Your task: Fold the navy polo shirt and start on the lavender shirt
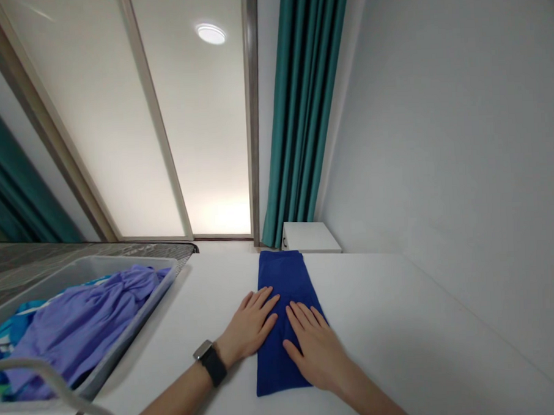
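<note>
1. Left hand (252,325) and right hand (317,346) lie palm-down, nine and four o'clock from the cloth's middle. Each grip is flat, left fingers loosely fanned, right ones closer together, pinching nothing; the posture seems meant to press or smooth. Two hands, one watch (210,360), on the left wrist.
2. The cloth (284,280), dark blue, lies mid-bench under the fingers, long side towards twelve, reaching the bench's (383,325) far edge; probably squared to the person so both hands reach it evenly. One piece.
3. The bin (139,321) stands at nine o'clock, likely to keep loose fabric within reach yet apart. One bin, at least two fabrics: purple (93,319) over blue-and-white (18,323); hidden layers prevent a full count.
4. Beyond: one cabinet (310,236) near twelve; two curtains, at twelve (300,108) and ten (19,182), seemingly drawn aside from the door (205,143).
</note>
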The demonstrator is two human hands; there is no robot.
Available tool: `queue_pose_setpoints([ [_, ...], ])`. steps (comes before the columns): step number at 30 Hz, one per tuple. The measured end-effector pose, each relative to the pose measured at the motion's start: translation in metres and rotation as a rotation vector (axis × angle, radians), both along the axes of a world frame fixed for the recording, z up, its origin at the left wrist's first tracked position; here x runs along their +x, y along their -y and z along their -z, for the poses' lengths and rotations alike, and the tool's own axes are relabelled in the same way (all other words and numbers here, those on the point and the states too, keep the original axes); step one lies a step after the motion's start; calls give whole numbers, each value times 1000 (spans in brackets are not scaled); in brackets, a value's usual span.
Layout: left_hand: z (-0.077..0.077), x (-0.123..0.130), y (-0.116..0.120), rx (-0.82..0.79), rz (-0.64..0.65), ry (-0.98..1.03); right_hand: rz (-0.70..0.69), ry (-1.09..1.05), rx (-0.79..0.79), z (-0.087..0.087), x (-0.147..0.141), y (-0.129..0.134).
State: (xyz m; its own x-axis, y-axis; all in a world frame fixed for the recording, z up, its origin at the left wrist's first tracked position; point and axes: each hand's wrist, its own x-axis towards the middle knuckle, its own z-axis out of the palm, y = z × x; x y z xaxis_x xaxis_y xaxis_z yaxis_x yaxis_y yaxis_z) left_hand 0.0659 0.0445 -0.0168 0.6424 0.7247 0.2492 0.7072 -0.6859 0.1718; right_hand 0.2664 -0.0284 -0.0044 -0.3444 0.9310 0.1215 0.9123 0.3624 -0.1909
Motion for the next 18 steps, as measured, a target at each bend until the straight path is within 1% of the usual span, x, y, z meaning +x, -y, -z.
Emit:
queue_pose_setpoints([
  [4, 2, 1, 1, 9, -15, 6, 46, 12, 55, -4, -10, -17],
  [7, 4, -2, -3, 9, -15, 39, 22, 16, 78, 2, -14, -30],
  [10, 6, -6, -15, -21, -26, 103, -2, 16, 63, 11, -15, -36],
  [12, 5, -7, -30, -65, -33, 168, 1, 9, 60, 13, -14, -36],
  [15, 3, -6, -64, -142, -71, 311, 8, -7, 40, 10, -14, -33],
  [16, 2, -5, -77, -168, -115, 365, 8, -13, 31, 9, -14, -33],
  [17, 2, -3, -91, -204, -192, 420, 10, -18, 22, 7, -14, -33],
  [18, 2, -2, -104, -216, -234, 438, 11, -23, 16, 7, -14, -33],
])
